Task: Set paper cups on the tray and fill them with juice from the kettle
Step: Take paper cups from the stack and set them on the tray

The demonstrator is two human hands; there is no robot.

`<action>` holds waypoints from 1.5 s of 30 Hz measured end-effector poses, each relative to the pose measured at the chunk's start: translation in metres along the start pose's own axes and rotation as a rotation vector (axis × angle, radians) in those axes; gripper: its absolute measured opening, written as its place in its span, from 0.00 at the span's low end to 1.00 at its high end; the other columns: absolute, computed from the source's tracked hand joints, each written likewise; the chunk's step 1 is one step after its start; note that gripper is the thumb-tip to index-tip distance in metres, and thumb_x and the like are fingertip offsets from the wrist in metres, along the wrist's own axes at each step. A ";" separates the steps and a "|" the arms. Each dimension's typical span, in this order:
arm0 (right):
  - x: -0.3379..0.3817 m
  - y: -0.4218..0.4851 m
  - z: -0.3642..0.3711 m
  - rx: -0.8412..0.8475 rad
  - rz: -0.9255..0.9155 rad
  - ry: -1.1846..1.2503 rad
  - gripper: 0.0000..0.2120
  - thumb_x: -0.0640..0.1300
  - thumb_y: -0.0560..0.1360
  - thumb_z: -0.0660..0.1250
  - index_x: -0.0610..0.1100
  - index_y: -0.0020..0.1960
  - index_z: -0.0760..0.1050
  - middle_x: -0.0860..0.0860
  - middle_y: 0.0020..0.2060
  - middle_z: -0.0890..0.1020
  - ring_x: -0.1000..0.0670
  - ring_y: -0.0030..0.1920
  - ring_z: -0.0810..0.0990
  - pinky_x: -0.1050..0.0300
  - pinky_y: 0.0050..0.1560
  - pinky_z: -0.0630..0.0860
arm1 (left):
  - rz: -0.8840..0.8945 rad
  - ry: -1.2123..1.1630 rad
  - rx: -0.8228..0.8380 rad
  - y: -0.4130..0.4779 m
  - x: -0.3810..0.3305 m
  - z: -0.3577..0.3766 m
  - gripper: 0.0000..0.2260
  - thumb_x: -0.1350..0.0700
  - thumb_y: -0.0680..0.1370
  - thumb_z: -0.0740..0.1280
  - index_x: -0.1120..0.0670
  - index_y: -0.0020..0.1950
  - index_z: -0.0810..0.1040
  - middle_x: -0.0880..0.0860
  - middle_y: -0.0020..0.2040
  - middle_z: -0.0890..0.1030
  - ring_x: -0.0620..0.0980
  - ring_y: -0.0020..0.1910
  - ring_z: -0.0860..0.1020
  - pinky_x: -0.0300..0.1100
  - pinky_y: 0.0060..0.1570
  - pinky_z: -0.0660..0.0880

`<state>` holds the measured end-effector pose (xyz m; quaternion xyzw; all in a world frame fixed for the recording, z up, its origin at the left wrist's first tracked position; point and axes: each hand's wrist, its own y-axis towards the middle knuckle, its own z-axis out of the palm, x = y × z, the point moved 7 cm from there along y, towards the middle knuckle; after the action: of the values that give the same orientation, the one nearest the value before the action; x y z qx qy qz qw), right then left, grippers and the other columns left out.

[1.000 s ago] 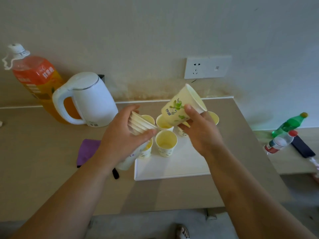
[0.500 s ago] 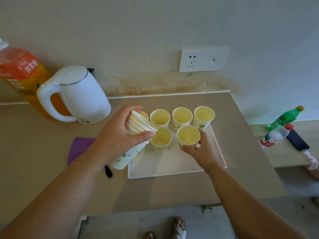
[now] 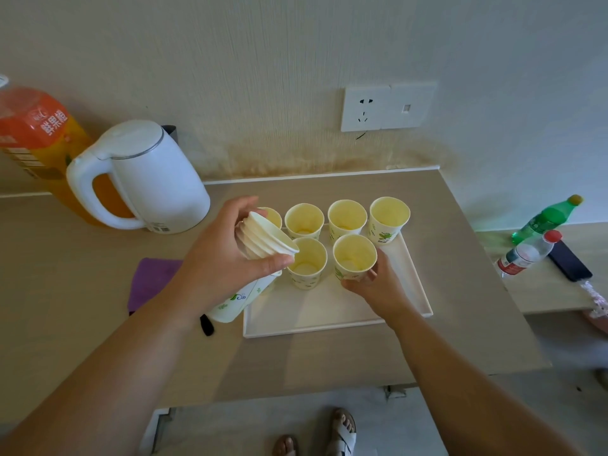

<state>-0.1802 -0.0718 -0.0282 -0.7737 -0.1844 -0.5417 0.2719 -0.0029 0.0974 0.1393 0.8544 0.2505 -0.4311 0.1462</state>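
Landing another green-printed paper cup [image 3: 354,258], airborne a second ago, on the flat white rectangular tray [image 3: 329,320], the right hand [image 3: 378,286] is still curling fingers round it; the left hand [image 3: 223,261] is gripping the nested spare-cup stack [image 3: 263,238], pouring still pending.

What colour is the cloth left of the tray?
The cloth is purple, seen in the head view.

The orange label on the juice bottle [image 3: 39,133] carries white characters: 鲜果橙. Everything else is too small to read — the sticker low on the kettle [image 3: 154,179], the water bottle [image 3: 526,255] label, and the green print on the paper cups [image 3: 388,225].
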 end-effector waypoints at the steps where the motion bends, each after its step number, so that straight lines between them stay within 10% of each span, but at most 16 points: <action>1: -0.003 -0.001 -0.003 0.007 0.019 0.002 0.33 0.35 0.66 0.74 0.48 0.67 0.66 0.53 0.60 0.76 0.54 0.61 0.75 0.50 0.65 0.72 | -0.001 0.007 -0.008 0.000 0.001 0.000 0.40 0.35 0.57 0.78 0.42 0.64 0.67 0.35 0.59 0.75 0.27 0.55 0.71 0.23 0.49 0.67; 4: -0.005 -0.012 -0.023 -0.133 0.103 -0.031 0.29 0.30 0.74 0.64 0.45 0.71 0.63 0.52 0.67 0.70 0.50 0.67 0.69 0.53 0.64 0.70 | -0.002 0.031 -0.021 0.001 0.001 -0.001 0.38 0.32 0.53 0.75 0.43 0.59 0.70 0.38 0.56 0.77 0.32 0.53 0.74 0.27 0.46 0.69; 8: 0.049 -0.038 -0.041 -0.427 -0.062 0.055 0.09 0.38 0.77 0.63 0.47 0.56 0.72 0.54 0.51 0.78 0.57 0.50 0.77 0.65 0.44 0.71 | -0.007 0.041 -0.045 0.001 0.001 0.001 0.37 0.38 0.56 0.76 0.45 0.62 0.73 0.42 0.56 0.77 0.39 0.54 0.75 0.31 0.49 0.70; 11: 0.114 -0.045 -0.010 -0.213 -0.199 0.052 0.03 0.44 0.78 0.64 0.50 0.50 0.75 0.59 0.44 0.80 0.66 0.41 0.76 0.72 0.42 0.70 | 0.032 0.097 -0.039 0.003 -0.006 0.008 0.37 0.42 0.60 0.78 0.47 0.67 0.73 0.42 0.57 0.76 0.41 0.55 0.74 0.33 0.52 0.70; 16: 0.154 -0.048 0.046 0.309 -0.144 0.032 0.09 0.53 0.75 0.66 0.49 0.49 0.80 0.51 0.47 0.83 0.55 0.49 0.80 0.61 0.53 0.73 | 0.100 0.262 -0.083 0.006 -0.021 0.012 0.39 0.41 0.63 0.78 0.49 0.71 0.70 0.44 0.59 0.75 0.42 0.55 0.73 0.35 0.51 0.65; 21: 0.152 -0.049 0.053 0.272 -0.143 0.123 0.07 0.49 0.75 0.68 0.47 0.47 0.82 0.41 0.48 0.84 0.38 0.55 0.79 0.40 0.63 0.72 | 0.123 0.359 -0.112 0.007 -0.024 0.012 0.38 0.44 0.67 0.76 0.49 0.73 0.66 0.47 0.66 0.74 0.48 0.62 0.74 0.40 0.53 0.68; 32: 0.170 -0.054 0.052 0.120 -0.195 0.310 0.08 0.44 0.78 0.64 0.49 0.44 0.80 0.58 0.35 0.82 0.60 0.40 0.80 0.59 0.52 0.77 | 0.115 0.371 -0.240 0.003 -0.037 0.005 0.39 0.43 0.69 0.74 0.50 0.76 0.63 0.48 0.67 0.73 0.50 0.64 0.73 0.39 0.52 0.66; 37: 0.168 -0.044 0.029 -0.081 -0.153 0.430 0.09 0.45 0.79 0.64 0.49 0.41 0.78 0.57 0.32 0.81 0.56 0.40 0.80 0.48 0.57 0.78 | 0.137 0.354 -0.203 0.001 -0.033 0.005 0.35 0.41 0.66 0.74 0.47 0.71 0.70 0.46 0.61 0.76 0.47 0.58 0.75 0.39 0.47 0.69; 39: 0.167 -0.040 0.022 -0.091 -0.157 0.460 0.04 0.47 0.76 0.67 0.47 0.48 0.78 0.56 0.38 0.83 0.55 0.44 0.82 0.47 0.58 0.78 | 0.154 0.308 -0.188 0.001 -0.030 0.005 0.33 0.40 0.64 0.72 0.45 0.68 0.72 0.45 0.57 0.77 0.43 0.54 0.75 0.36 0.44 0.69; 43: 0.156 -0.029 0.035 0.100 -0.027 0.686 0.36 0.52 0.65 0.76 0.41 0.68 0.68 0.43 0.62 0.78 0.44 0.60 0.78 0.47 0.64 0.73 | 0.160 0.211 -0.189 0.001 -0.030 0.004 0.31 0.41 0.64 0.71 0.44 0.66 0.73 0.43 0.55 0.76 0.39 0.51 0.74 0.28 0.45 0.67; 45: 0.155 -0.032 0.051 0.290 0.097 0.828 0.30 0.47 0.68 0.72 0.35 0.65 0.72 0.37 0.61 0.77 0.40 0.61 0.77 0.45 0.68 0.69 | 0.170 0.184 -0.145 0.002 -0.032 0.007 0.32 0.39 0.64 0.70 0.43 0.67 0.72 0.42 0.57 0.76 0.37 0.53 0.73 0.26 0.47 0.67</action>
<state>-0.1077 -0.0160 0.1104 -0.4531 -0.0975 -0.7611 0.4538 -0.0226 0.0827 0.1607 0.8957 0.2202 -0.3177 0.2196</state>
